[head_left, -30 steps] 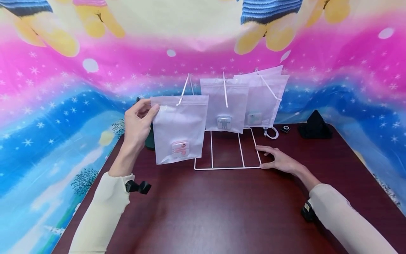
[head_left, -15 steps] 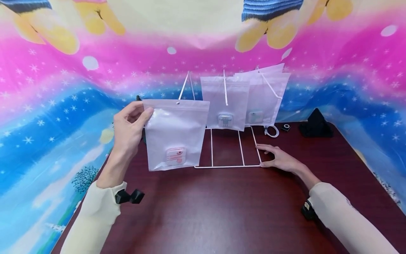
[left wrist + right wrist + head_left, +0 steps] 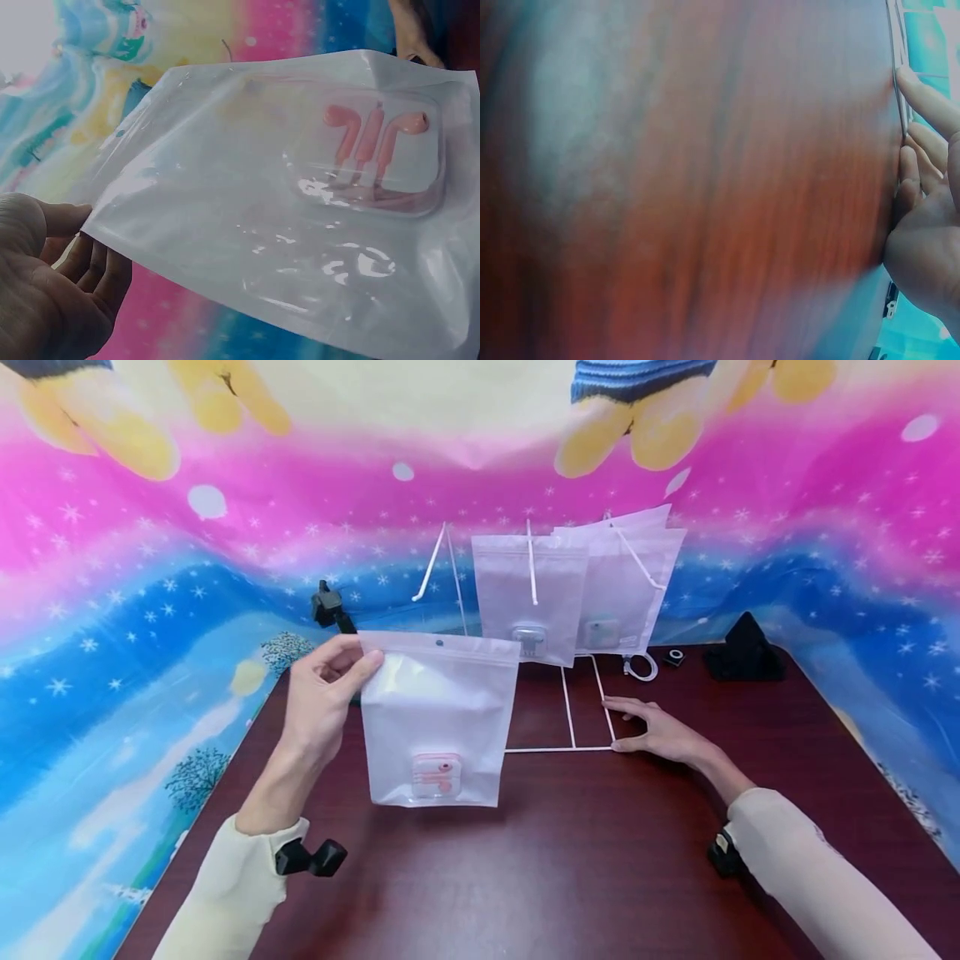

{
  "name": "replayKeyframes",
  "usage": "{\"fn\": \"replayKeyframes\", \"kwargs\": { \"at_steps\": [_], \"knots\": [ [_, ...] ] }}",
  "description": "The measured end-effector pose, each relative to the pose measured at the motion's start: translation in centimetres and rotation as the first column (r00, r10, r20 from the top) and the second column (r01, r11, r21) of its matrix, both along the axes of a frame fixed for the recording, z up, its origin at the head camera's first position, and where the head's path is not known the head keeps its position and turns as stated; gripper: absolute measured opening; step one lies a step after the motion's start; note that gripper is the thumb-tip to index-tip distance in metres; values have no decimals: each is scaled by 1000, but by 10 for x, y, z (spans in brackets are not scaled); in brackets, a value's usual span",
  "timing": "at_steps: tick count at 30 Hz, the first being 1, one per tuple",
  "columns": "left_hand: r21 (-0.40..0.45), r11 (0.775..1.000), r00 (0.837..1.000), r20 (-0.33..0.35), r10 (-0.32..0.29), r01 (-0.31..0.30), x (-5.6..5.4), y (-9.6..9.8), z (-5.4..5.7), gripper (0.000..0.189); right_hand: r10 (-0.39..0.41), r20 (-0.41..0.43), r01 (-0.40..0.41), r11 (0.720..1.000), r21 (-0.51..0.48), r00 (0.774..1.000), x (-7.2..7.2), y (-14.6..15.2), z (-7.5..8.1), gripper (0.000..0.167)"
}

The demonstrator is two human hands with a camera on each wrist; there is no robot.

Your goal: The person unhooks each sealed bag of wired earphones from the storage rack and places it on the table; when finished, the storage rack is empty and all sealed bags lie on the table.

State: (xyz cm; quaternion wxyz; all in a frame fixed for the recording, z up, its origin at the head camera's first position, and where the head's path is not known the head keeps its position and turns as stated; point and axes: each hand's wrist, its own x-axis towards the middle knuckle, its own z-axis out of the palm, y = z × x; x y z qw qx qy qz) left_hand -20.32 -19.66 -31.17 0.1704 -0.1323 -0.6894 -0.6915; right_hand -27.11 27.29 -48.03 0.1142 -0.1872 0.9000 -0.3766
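Observation:
My left hand (image 3: pixel 326 693) pinches the upper left corner of a white zip bag (image 3: pixel 435 718) between thumb and fingers. A clear case of pink earphones (image 3: pixel 375 146) shows through the bag's film in the left wrist view. The bag hangs in front of a white wire display rack (image 3: pixel 570 710), clear of the left hook (image 3: pixel 430 564). My right hand (image 3: pixel 660 731) rests at the right side of the rack's base, thumb at the front corner and fingertips along the side wire. It holds nothing up.
More white bags hang on the rack: one on the middle hook (image 3: pixel 528 597), others on the right (image 3: pixel 630 585). Behind stand a coiled white cable (image 3: pixel 642 668), a small black device (image 3: pixel 675 657), a black stand (image 3: pixel 745 652) and a black clamp-like holder (image 3: pixel 327 604).
My left hand has drawn the earphone bag off the left hook, then down and toward me; the hook now shows bare. My right hand has stayed at the rack's base.

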Motion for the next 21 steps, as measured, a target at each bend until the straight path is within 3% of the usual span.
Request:
{"fn": "replayKeyframes", "kwargs": {
  "at_steps": [2,4,9,13,21],
  "knots": [
    [22,1000,996,83,-16,14,-5,3,-16,14,-9,1,9,1000,3,1000,1,2,0,82],
    [46,999,983,181,-34,26,-11,6,-34,12,-11,-1,11,1000,8,1000,2,3,0,82],
    [124,992,918,392,-60,13,-34,7,-75,16,0,0,0,1000,-2,1000,0,3,2,83],
    [113,994,869,492,-50,-7,-59,5,-93,27,-7,15,7,1000,-1,1000,1,2,1,83],
    [-26,1000,770,637,22,-7,-105,4,-127,40,-5,7,5,1000,-8,1000,0,-3,1,81]
  ]
}}
